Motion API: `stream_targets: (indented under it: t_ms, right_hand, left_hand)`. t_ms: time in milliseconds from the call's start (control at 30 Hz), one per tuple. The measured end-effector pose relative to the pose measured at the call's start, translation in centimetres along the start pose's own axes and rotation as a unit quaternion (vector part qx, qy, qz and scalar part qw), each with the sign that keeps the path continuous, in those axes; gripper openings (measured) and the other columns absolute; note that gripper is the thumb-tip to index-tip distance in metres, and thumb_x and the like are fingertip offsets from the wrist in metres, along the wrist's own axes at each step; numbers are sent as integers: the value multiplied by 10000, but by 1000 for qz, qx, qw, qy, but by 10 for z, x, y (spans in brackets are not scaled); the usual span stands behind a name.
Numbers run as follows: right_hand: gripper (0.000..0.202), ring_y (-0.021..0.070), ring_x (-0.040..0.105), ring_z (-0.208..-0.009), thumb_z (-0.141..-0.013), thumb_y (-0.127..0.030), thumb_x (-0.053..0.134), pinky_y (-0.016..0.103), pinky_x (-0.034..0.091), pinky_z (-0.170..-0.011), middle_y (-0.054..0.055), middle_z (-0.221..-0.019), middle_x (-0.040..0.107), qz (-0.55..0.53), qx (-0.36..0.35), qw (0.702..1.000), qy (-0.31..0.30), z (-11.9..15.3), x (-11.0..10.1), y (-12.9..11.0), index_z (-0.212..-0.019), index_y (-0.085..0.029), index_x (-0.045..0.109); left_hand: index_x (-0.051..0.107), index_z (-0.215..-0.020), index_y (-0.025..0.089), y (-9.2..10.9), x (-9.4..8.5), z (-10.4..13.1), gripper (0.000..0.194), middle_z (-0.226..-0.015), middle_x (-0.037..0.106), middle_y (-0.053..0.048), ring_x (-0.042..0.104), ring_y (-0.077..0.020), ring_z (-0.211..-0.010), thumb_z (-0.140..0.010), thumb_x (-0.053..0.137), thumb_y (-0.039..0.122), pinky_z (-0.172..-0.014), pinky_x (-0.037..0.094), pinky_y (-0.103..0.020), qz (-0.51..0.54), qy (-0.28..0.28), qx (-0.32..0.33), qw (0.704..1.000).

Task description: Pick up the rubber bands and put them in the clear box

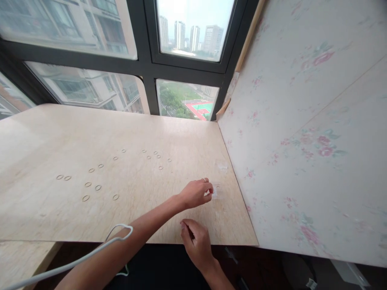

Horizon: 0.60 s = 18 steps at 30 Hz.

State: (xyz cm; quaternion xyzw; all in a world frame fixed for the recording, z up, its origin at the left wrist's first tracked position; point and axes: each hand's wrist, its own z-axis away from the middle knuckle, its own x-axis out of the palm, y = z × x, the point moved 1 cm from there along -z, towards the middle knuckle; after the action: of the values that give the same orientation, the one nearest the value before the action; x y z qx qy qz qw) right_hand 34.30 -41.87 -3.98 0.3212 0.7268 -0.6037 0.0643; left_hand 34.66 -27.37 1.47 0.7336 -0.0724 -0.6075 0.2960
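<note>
Left hand (196, 194) — at box (219, 194); right (198, 243) curled

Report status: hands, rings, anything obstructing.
Left hand at clear plastic box, hold unclear; right hand curled by the near edge, contents hidden. Thin rings scattered across tabletop. White cable overlaps left forearm in view.

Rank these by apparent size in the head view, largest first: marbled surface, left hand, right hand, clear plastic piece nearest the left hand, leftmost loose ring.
1. Marbled surface
2. Left hand, right hand: too alike to rank
3. Clear plastic piece
4. Leftmost loose ring
</note>
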Motion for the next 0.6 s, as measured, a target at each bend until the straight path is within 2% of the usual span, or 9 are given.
stream_targets:
  t_ms: [167, 333, 467, 600]
  right_hand:
    - [245, 150, 561, -572, -925, -211, 404, 248, 375, -551, 20, -648, 605, 6, -12, 1000, 10, 0, 1, 0, -825, -182, 626]
    - [244, 147, 565, -576, -922, -201, 403, 248, 369, -553, 21, -662, 613, 20, -26, 999, 12, 2, 2, 2, -842, -182, 633]
    - [250, 143, 567, -563, -921, -208, 403, 241, 374, -546, 20, -654, 617, 31, -37, 999, 15, 3, 1, 1, -838, -178, 637]
    - [279, 142, 557, -543, -932, -229, 393, 240, 377, -541, 19, -624, 603, 49, -30, 998, -1, 3, -1, -1, -828, -173, 645]
  left_hand:
    - [655, -890, 200, -2, 8, -5, 139, -882, 621, -38, 591, -156, -700, -823, 534, 197, -628, 426, -264, -27, -15, -8, 1000]
    - [660, -884, 200, -6, 7, -1, 150, -886, 632, -38, 592, -155, -717, -857, 517, 235, -654, 426, -270, -6, 2, -18, 1000]
    - [644, -922, 201, -14, 5, 11, 148, -832, 624, -25, 570, -153, -726, -846, 522, 235, -669, 416, -274, 39, 56, -50, 996]
    - [559, -828, 182, -29, 9, 31, 55, -703, 563, 12, 502, -130, -630, -813, 518, 216, -604, 378, -258, 100, 132, -135, 977]
